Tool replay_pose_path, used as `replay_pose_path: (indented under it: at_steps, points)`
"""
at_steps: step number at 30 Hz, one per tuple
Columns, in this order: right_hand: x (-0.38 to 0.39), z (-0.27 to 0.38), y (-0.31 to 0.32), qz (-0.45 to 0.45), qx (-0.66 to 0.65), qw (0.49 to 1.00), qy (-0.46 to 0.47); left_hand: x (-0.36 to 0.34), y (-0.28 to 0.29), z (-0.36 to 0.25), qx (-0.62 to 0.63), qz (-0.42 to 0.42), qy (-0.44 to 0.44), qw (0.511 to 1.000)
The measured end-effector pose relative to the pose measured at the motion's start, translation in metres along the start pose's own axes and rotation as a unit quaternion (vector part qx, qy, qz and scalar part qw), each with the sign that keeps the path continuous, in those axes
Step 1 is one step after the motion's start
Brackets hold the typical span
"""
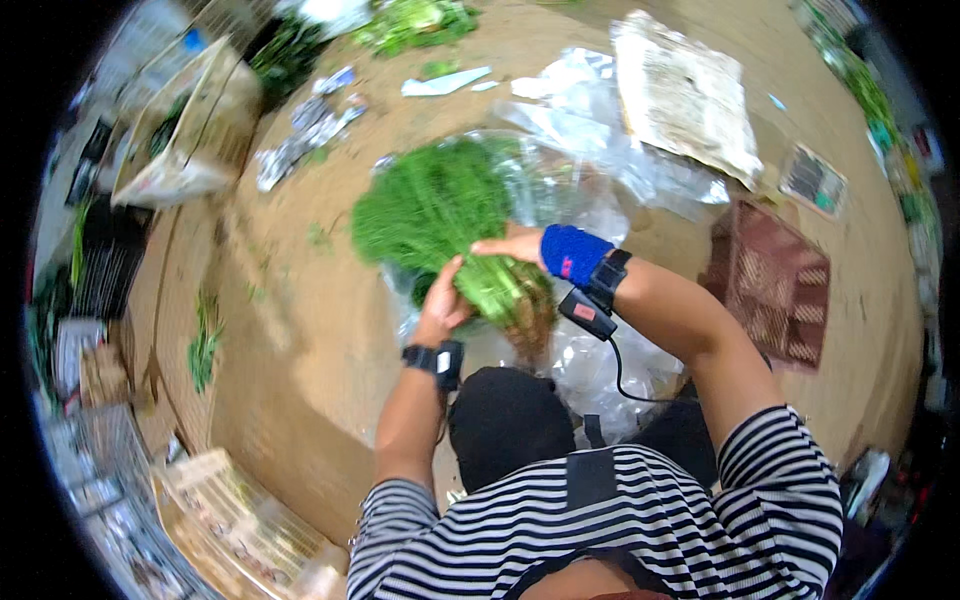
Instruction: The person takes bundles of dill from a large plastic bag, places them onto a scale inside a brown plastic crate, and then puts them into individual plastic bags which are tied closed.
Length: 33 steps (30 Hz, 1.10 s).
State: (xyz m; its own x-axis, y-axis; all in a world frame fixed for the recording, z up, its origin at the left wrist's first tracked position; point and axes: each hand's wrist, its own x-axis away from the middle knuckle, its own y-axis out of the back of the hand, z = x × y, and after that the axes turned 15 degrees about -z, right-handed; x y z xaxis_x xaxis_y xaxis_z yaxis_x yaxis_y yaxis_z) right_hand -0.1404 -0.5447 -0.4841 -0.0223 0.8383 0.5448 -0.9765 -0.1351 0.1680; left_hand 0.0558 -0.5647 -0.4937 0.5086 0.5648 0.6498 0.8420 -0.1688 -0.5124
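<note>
Both of my hands are closed around a large bunch of feathery green herb that looks like dill (430, 205). Its fronds fan out to the far left, while the pale stems and brown roots point toward my knees. My left hand (445, 302) grips the stems from the near left side. Across the top of the bunch lies my right hand (515, 248), with a blue wristband above it. Clear plastic (590, 205) is spread on the floor under and beside the herb. The palms and some fingers are hidden by the stems.
A reddish-brown plastic crate (775, 285) stands at the right. A cream crate (190, 140) is at the far left, another (245, 520) at the near left. A dirty white sack (685, 95), loose leaves (205, 340) and crumpled wrappers (305, 135) lie on the brown floor.
</note>
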Motion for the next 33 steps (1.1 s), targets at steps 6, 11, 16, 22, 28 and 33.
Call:
replay_pose_path:
  at_steps: [6, 11, 16, 22, 28, 33]
  points:
    - [0.116, 0.069, 0.024, -0.139, -0.185, 0.945, 0.231, 0.052, -0.054, -0.072, -0.138, 0.08, -0.055, 0.986]
    - [0.235, 0.096, 0.092, -0.221, -0.193, 0.871, 0.395, 0.104, -0.191, -0.087, -0.214, 0.146, -0.123, 0.958]
    - [0.323, 0.056, 0.156, -0.39, -0.167, 0.82, 0.385, 0.11, -0.343, -0.039, -0.352, 0.239, -0.16, 0.891]
    - [0.414, -0.053, 0.197, -0.505, -0.417, 0.712, 0.255, 0.069, -0.447, 0.067, -0.235, 0.393, 0.005, 0.889]
    - [0.446, -0.167, 0.204, -0.551, -0.494, 0.597, 0.309, 0.039, -0.489, 0.18, -0.256, 0.417, 0.142, 0.86]
    - [0.424, -0.247, 0.187, -0.61, -0.516, 0.581, 0.151, 0.011, -0.517, 0.246, -0.488, 0.527, -0.025, 0.695]
